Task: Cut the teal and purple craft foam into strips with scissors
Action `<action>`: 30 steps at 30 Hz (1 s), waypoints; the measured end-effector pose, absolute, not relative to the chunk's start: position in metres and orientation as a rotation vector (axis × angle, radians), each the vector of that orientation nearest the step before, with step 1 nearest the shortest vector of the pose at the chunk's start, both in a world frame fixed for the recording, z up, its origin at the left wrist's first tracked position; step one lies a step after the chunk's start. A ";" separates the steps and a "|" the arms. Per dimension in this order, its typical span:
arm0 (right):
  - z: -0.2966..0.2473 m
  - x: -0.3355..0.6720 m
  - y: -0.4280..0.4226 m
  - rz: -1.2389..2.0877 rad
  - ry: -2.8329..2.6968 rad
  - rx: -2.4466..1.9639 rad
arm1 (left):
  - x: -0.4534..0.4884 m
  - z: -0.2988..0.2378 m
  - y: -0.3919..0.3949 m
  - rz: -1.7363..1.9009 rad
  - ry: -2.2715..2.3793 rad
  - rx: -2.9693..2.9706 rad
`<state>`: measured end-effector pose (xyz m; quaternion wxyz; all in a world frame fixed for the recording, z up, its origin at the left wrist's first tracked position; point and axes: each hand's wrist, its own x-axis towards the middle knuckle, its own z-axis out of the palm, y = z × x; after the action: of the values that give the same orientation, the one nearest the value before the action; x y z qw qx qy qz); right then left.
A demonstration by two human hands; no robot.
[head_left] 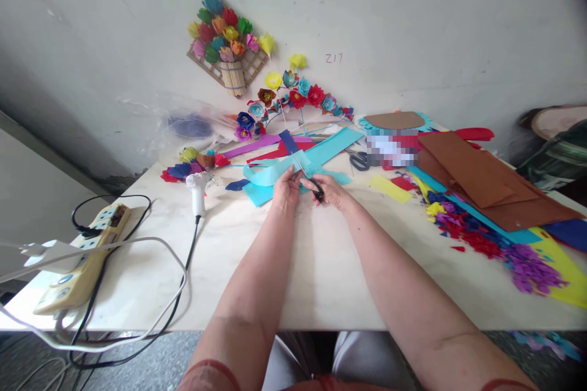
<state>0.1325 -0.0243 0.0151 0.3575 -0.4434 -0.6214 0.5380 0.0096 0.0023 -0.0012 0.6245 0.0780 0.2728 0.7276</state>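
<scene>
My right hand (331,189) is closed round the black handles of a pair of scissors (317,190), whose blades point away to the upper left. Pinched in my left hand (287,188) is a light blue paper strip (266,172), its left end curling over the table. The scissor blades lie against this strip near my left fingers; whether they are open or shut I cannot make out. Beneath and beyond it lie more turquoise paper (337,143), a dark blue strip (288,142) and a purple strip (250,145).
A white glue gun (197,192) stands left, its cord running to a power strip (87,256). Brown sheets (477,171) and paper scraps (486,235) cover the right side. Paper flowers (315,95) stand at the wall. Another pair of scissors (359,161) lies beyond my right hand.
</scene>
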 end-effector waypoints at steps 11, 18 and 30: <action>0.012 0.129 -0.022 1.366 -1.589 -1.149 | 0.012 0.004 -0.002 1.676 0.647 0.180; 0.014 0.129 -0.025 1.356 -1.601 -1.145 | 0.012 0.006 -0.003 1.673 0.657 0.155; 0.007 0.130 -0.020 1.273 -1.631 -1.143 | 0.011 0.003 0.001 1.709 0.678 0.119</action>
<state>0.1302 -0.0202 0.0070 0.3790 -0.4474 -0.6386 0.4983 0.0106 0.0007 0.0034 0.6050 0.0513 0.2930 0.7386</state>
